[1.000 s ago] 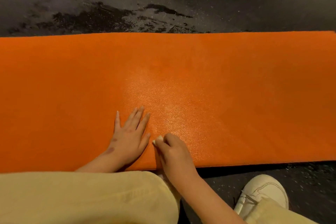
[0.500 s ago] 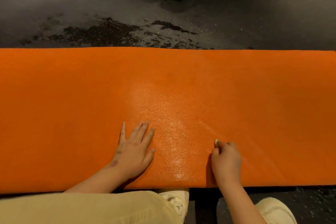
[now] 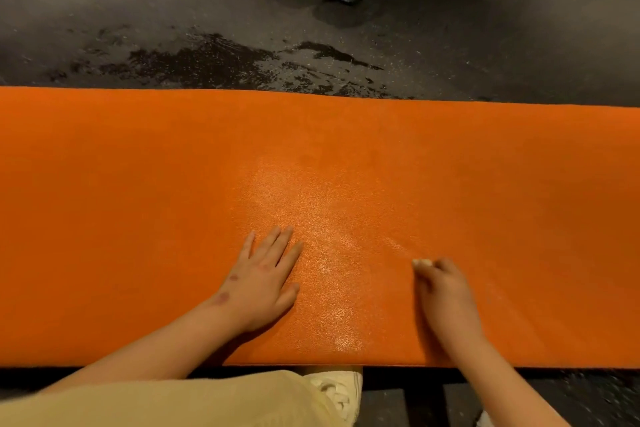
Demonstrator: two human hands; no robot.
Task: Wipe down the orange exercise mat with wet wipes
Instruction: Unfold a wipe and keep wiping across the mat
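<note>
The mat (image 3: 138, 218) is solid orange, with a pale glittery speckled sheen (image 3: 329, 270) in the strip between my left hand (image 3: 258, 282) and right hand (image 3: 446, 298); the wipe (image 3: 421, 263) at my right fingertips is white. Beyond the mat's far edge the floor (image 3: 485, 45) is dark grey with a blotchy black stain (image 3: 207, 62) flecked white. At the mat's near edge: trousers (image 3: 173, 402) pale yellow-beige, shoe (image 3: 337, 388) off-white; two purplish spots on my left hand.

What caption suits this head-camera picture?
Left hand flat on the orange mat; right hand holds a wipe against it.
</note>
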